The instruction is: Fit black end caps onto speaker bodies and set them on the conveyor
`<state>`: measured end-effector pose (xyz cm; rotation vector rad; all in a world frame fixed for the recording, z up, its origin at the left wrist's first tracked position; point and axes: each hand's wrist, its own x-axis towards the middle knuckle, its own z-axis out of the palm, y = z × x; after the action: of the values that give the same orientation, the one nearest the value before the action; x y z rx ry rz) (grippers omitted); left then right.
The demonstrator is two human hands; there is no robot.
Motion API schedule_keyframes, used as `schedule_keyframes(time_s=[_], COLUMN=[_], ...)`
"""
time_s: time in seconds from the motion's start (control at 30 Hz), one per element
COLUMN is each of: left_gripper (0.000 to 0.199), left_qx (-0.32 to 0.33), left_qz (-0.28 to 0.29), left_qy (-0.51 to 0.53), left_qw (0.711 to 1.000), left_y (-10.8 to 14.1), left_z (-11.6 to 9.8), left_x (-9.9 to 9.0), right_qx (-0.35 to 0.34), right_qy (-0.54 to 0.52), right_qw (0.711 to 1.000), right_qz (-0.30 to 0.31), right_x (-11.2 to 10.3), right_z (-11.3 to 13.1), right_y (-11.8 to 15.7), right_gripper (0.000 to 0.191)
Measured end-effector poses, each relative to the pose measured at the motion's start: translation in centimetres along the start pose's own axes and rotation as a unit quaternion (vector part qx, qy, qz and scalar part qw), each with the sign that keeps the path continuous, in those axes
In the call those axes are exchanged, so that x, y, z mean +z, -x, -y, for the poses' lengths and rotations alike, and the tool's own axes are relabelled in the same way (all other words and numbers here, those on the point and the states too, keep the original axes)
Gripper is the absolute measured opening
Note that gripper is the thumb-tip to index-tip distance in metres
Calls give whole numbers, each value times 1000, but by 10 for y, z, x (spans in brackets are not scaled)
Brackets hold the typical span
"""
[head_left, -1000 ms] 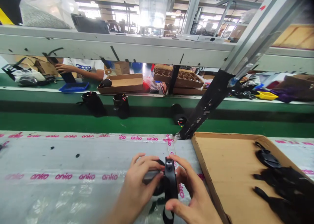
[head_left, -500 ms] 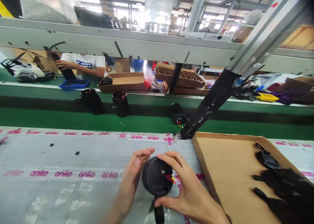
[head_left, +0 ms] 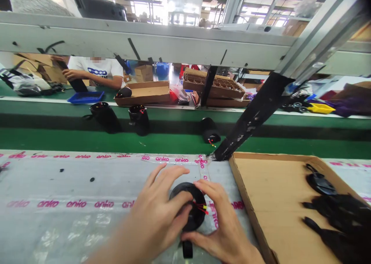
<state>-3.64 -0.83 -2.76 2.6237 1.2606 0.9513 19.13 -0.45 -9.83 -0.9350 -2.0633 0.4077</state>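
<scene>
A round black housing (head_left: 198,217) with red and yellow wires (head_left: 200,207) stands on the plastic-covered table (head_left: 72,183), its strap loop (head_left: 187,249) toward me. My right hand (head_left: 224,221) grips the housing's right side, thumb near the strap and fingers at the far rim. Over the left part of the opening is my left hand (head_left: 164,206), its thumb and a finger reaching in and the other fingers spread. Whether those fingertips pinch anything inside is hidden.
A cardboard tray (head_left: 269,190) with black parts (head_left: 321,183) lies at the right. Beyond the table, black cylinders (head_left: 139,121) stand on a green surface (head_left: 165,142). A dark post (head_left: 249,119) slants down at centre right. A person (head_left: 95,73) sits across.
My left hand has moved from beside the housing to over its opening, with fingers now reaching inside. My right hand keeps its hold. The camera view has shifted slightly.
</scene>
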Motion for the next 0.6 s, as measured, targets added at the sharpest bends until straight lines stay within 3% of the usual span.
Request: schedule_keyframes(time_s=[0.13, 0.33, 0.5, 0.6], left_gripper=[11, 15, 8, 14], left_qx=[60, 127, 53, 59], left_qz=[106, 241, 261, 264], left_qy=[-61, -142, -83, -22], left_qw=[991, 952, 960, 962], left_y=[-28, -53, -59, -60], left_z=[-5, -11, -1, 11], left_x=[-3, 3, 1, -1], right_qx=[-5, 2, 19, 32], right_qy=[-5, -32, -58, -69], right_qw=[1000, 998, 997, 996], right_qz=[-25, -46, -44, -36], right_x=[6, 6, 4, 3], right_z=[2, 4, 2, 0], right_y=[0, -4, -5, -4], right_gripper=[83, 77, 76, 85])
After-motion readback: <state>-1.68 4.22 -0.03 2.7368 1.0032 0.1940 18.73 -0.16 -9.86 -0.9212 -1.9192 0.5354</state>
